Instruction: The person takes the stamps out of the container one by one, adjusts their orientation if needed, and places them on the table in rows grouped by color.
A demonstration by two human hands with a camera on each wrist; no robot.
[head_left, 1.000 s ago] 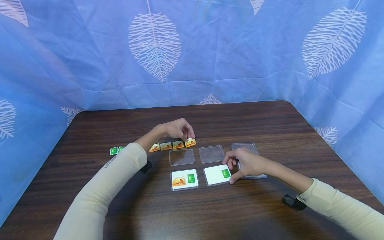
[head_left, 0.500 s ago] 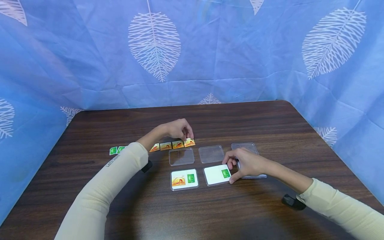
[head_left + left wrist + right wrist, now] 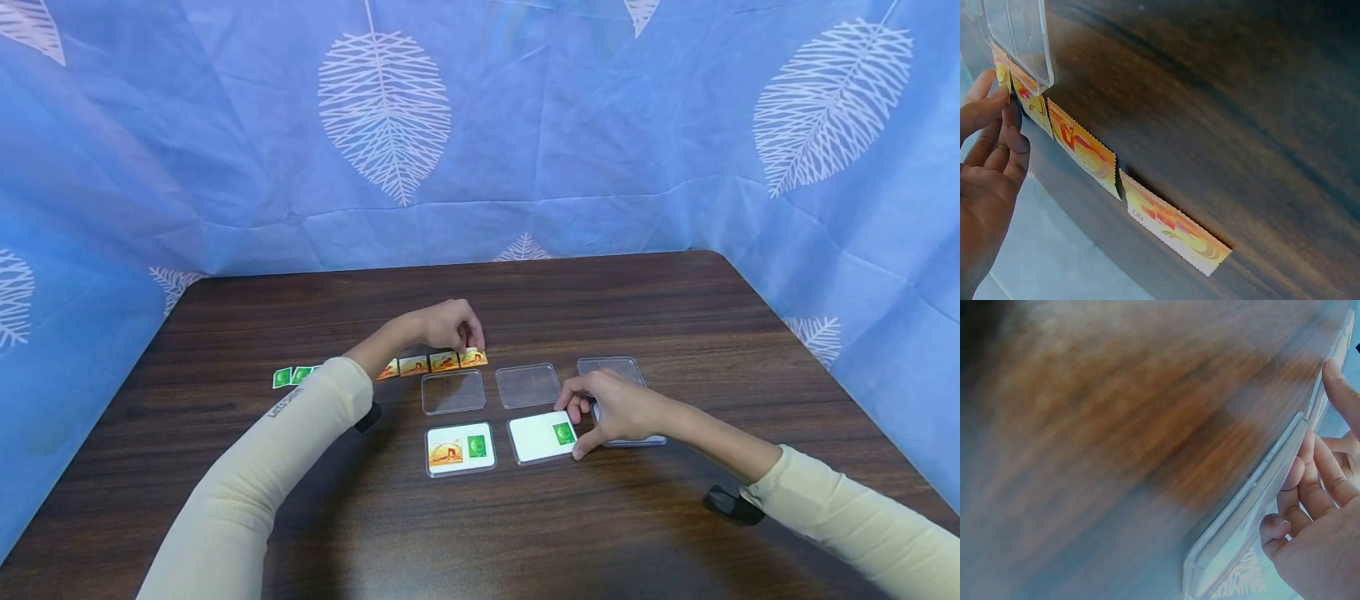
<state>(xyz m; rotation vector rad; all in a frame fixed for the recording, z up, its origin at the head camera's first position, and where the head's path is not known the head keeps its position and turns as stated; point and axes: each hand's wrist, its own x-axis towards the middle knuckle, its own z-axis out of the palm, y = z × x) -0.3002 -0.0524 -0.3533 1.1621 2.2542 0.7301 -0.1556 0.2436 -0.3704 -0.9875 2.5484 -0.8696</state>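
Little has moved since the earlier frame: the left hand [image 3: 448,323] has dipped slightly at the orange-and-yellow rectangular paper stamp [image 3: 474,358], rightmost in its row. Thumb and fingers appear to pinch its upper edge, though they partly hide it. Well apart, the right hand [image 3: 621,408] grips the right side of a clear plastic case [image 3: 534,438] with white insert and green stamp [image 3: 564,433], on the dark brown wooden table [image 3: 480,537].

left fingers [image 3: 476,333] pinch orange stamp [image 3: 473,359]; right fingers [image 3: 589,443] grip cased white card [image 3: 534,439]
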